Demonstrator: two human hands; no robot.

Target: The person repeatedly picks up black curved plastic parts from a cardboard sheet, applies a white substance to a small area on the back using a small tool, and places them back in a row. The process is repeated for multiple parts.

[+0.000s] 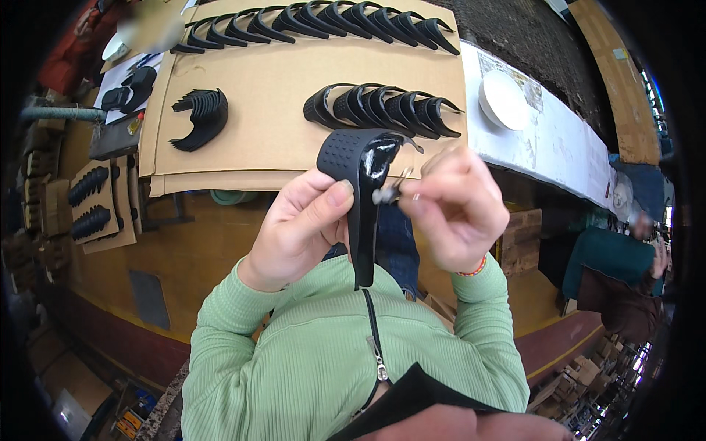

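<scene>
My left hand [301, 224] grips a curved black molded piece [356, 213] upright in front of my chest. Raised dots cover its outer upper face, and the inner side shines as if wet. Close to that shiny side, my right hand [460, 206] is closed in a pinch on a small thin tool [388, 194] with a greyish, blurred tip. Whether the tip touches the piece, I cannot tell. Beyond my hands, a row of similar black curved pieces [401, 109] stands on the cardboard [257, 95], with a longer row [316, 22] along the back.
A nested stack of black pieces [204, 121] lies on the cardboard's left. A white bowl [503, 101] stands on the white-covered table at right. More black pieces [91, 203] sit on a board lower left. At far right is another person in a dark sleeve [625, 294].
</scene>
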